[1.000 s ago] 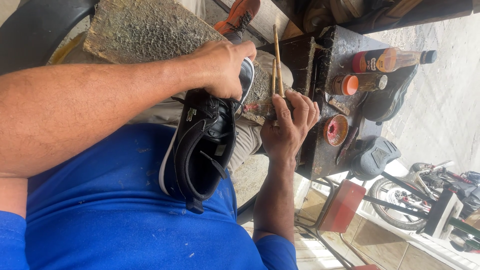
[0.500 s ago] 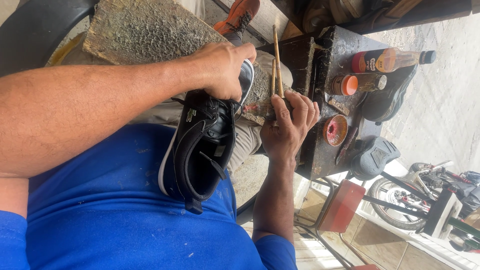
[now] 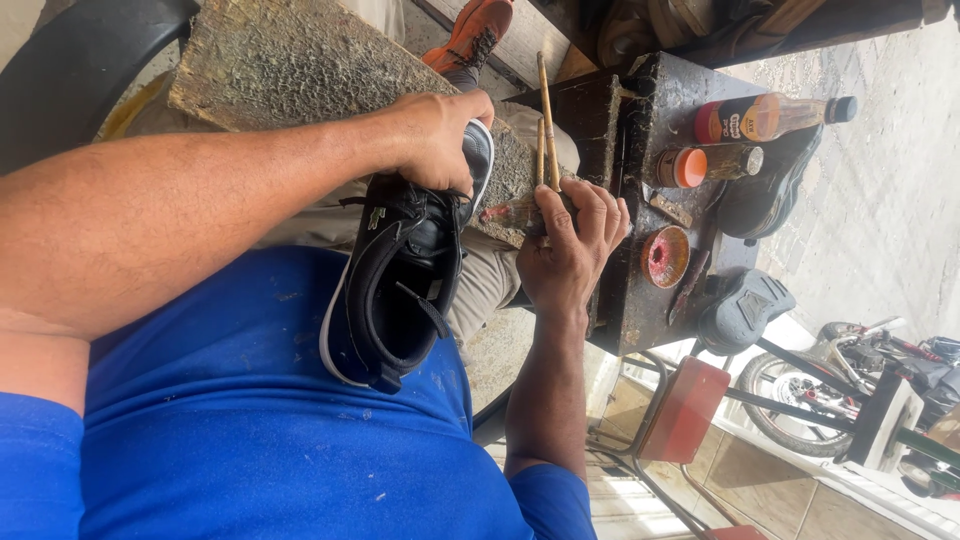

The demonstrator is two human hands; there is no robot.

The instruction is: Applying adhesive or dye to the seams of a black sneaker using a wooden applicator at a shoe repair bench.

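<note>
Left hand (image 3: pixel 435 140) clamps the black shoe (image 3: pixel 405 270), right hand (image 3: pixel 570 245) grips brushes (image 3: pixel 545 130); a slack clamp could let the shoe slide off the lap.

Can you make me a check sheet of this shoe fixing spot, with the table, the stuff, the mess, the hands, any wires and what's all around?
Surface: rough worn board on the lap; dark stained stand beside it.
Job's things: black shoe, white-edged sole; thin sticks.
Clutter: two bottles, round red tin, loose dark soles.
Hands: left hand grips the shoe's toe; right hand holds the sticks.
Cables: nothing seen.
Surroundings: orange shoe, red stool, motorbike wheel.
</note>
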